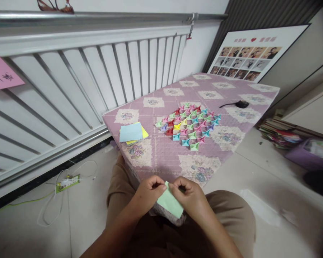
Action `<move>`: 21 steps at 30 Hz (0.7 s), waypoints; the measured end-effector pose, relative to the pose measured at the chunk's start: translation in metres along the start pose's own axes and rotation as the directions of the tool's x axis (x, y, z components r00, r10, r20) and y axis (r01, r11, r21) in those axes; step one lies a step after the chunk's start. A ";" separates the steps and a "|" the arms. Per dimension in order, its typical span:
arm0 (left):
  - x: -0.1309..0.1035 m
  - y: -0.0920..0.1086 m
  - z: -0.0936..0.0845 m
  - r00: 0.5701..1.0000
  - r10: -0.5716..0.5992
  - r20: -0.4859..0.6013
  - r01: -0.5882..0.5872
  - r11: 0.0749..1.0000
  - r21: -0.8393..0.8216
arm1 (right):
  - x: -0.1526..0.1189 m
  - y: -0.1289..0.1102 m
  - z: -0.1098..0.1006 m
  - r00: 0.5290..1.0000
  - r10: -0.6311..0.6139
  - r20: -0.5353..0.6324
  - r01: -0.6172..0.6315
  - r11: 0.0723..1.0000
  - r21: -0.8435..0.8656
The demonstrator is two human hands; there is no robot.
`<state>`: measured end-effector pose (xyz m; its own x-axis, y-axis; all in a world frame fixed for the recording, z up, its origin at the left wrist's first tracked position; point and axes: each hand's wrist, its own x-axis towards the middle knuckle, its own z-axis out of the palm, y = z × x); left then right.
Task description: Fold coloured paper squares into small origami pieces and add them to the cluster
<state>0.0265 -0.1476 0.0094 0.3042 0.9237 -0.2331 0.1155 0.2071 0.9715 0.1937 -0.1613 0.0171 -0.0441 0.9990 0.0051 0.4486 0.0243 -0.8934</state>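
A light green sheet of paper (170, 201) is held over my lap, just off the table's near edge. My left hand (150, 191) pinches its upper left side between thumb and fingers. On the other side, my right hand (187, 191) grips the upper edge close by, the two thumbs nearly meeting. Several small folded paper figures (192, 125) in green, pink, red, blue and yellow stand in rows on the table beyond my hands. To their left lies a stack of paper sheets (131, 132), blue on top with yellow beneath.
A patterned pink cloth covers the table (161, 161). Along the wall runs a white radiator (140, 68). A black object with a cable (241, 104) rests at the table's right. On the floor at left is a power strip (68, 182) with loose cords.
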 end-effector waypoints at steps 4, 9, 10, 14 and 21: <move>-0.001 0.001 0.001 1.000 0.013 -0.023 -0.012 0.999 0.044 | 0.000 -0.001 0.000 1.000 0.005 0.001 -0.005 1.000 0.005; -0.003 0.005 0.000 0.999 0.032 -0.031 -0.028 0.991 0.131 | 0.000 0.001 0.001 0.999 0.025 0.028 -0.028 0.994 0.109; -0.003 0.005 0.000 0.999 0.043 -0.028 -0.039 0.988 0.152 | 0.000 0.001 0.001 0.999 0.020 0.042 -0.025 0.992 0.123; -0.002 0.005 0.000 0.996 0.093 -0.010 -0.089 0.974 0.211 | 0.000 0.000 -0.001 0.992 -0.041 0.115 0.034 0.998 0.062; -0.001 0.004 0.002 0.993 0.114 -0.020 -0.106 0.965 0.238 | 0.000 -0.010 -0.004 0.988 -0.100 0.115 0.109 0.992 -0.070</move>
<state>0.0286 -0.1486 0.0139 0.2968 0.9474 -0.1198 0.3047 0.0250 0.9521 0.1923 -0.1611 0.0279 -0.1909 0.9807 0.0429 0.5028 0.1352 -0.8538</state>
